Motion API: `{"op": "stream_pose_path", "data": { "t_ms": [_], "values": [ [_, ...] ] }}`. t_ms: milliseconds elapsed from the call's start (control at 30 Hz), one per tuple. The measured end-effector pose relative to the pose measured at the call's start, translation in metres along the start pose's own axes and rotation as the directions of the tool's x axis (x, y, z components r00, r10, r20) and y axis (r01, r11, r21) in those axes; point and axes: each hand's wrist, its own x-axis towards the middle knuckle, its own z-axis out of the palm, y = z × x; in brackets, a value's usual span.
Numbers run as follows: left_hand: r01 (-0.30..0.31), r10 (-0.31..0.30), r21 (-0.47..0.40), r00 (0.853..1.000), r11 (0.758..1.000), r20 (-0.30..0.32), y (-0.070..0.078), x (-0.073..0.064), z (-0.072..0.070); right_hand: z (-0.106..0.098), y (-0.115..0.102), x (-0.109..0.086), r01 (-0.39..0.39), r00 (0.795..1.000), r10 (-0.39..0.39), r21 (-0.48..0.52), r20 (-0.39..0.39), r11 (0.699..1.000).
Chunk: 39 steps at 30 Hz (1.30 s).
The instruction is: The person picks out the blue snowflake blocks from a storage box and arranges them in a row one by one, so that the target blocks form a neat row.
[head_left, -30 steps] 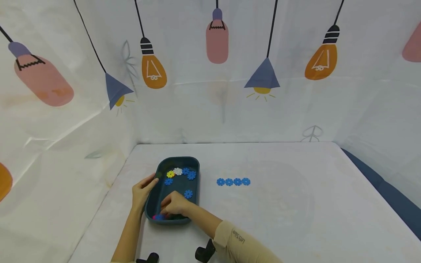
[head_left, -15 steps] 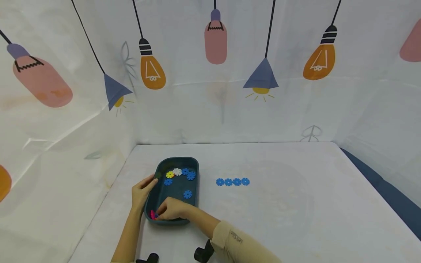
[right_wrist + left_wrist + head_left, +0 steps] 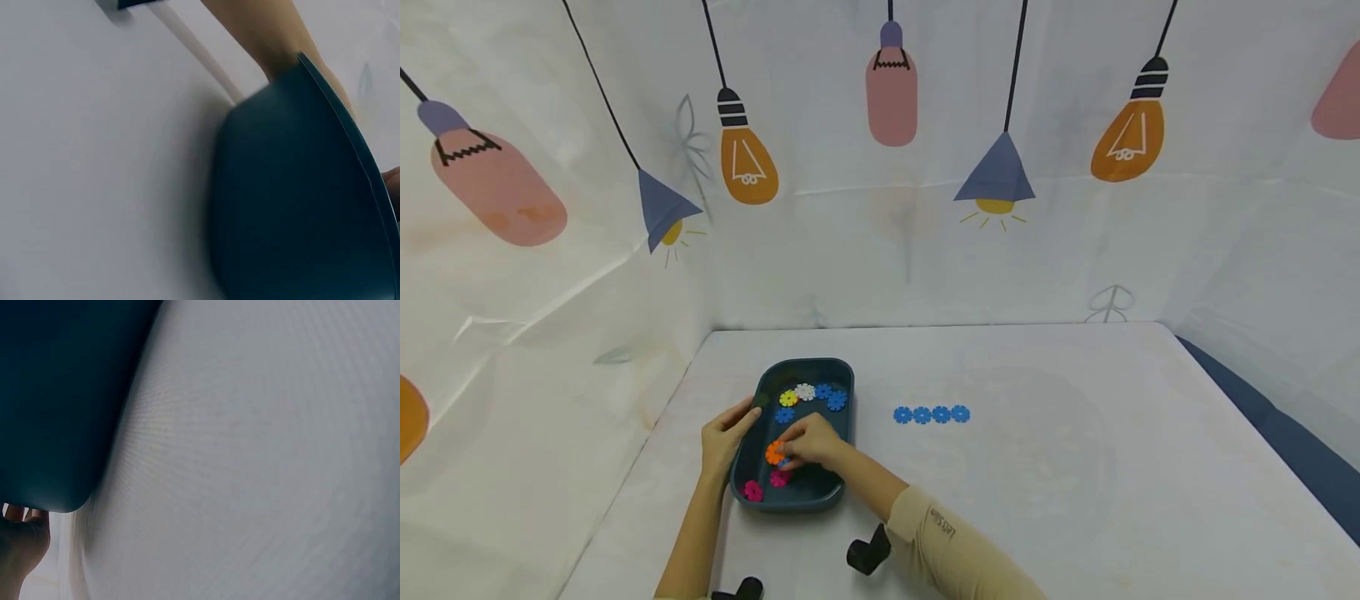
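My left hand [image 3: 726, 437] grips the left rim of a dark teal tray [image 3: 795, 503], thumb at the inner edge. Inside the tray, the curled fingers of my right hand [image 3: 812, 442] pinch a blue flower-shaped disc [image 3: 784, 462], mostly hidden by them. An orange flower-shaped disc [image 3: 774, 452] lies against the fingertips. Below are a pink disc [image 3: 779, 478] and another pink disc [image 3: 753, 491]. Toward the far end lie a yellow disc [image 3: 788, 398], a white disc [image 3: 805, 392] and several blue ones. The wrist views show mainly the tray's outer wall [image 3: 300, 187].
A row of blue flower-shaped discs [image 3: 932, 414] lies on the white table [image 3: 1037, 483] right of the tray. Black wrist-camera parts [image 3: 868, 550] show near my forearms. A white cloth [image 3: 842, 250] printed with lamps hangs behind the table.
My right hand has moved up and right from the tray's near left corner, with the blue disc at its fingers. The orange disc and pink discs now show. My left hand stays on the rim.
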Motion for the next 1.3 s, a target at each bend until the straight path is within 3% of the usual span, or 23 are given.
{"op": "stream_pose_path", "data": {
  "t_ms": [200,467,600,967,1300],
  "values": [
    [0.002,-0.002,-0.001,1.0,1.0,0.005,0.0,0.0,-0.001,-0.01,-0.002,0.011,0.049,0.995,-0.039,0.109,-0.097,0.993],
    [-0.001,0.001,0.021,1.0,1.0,0.017,0.002,0.001,0.0,-0.011,-0.003,0.017,0.065,0.99,-0.034,0.237,-0.134,0.969],
    [0.002,-0.003,0.04,1.0,0.999,0.028,0.003,0.001,-0.001,-0.013,-0.002,0.019,0.044,0.992,-0.006,0.299,-0.126,0.953],
    [0.001,-0.002,0.018,1.0,1.0,0.02,0.0,0.001,-0.001,-0.015,-0.004,0.015,0.035,0.997,-0.011,0.329,-0.076,0.944],
    [0.003,-0.003,-0.003,1.0,1.0,0.014,0.0,-0.001,-0.001,-0.031,-0.009,-0.001,0.147,0.989,-0.143,0.4,-0.039,0.905]
  ]
}}
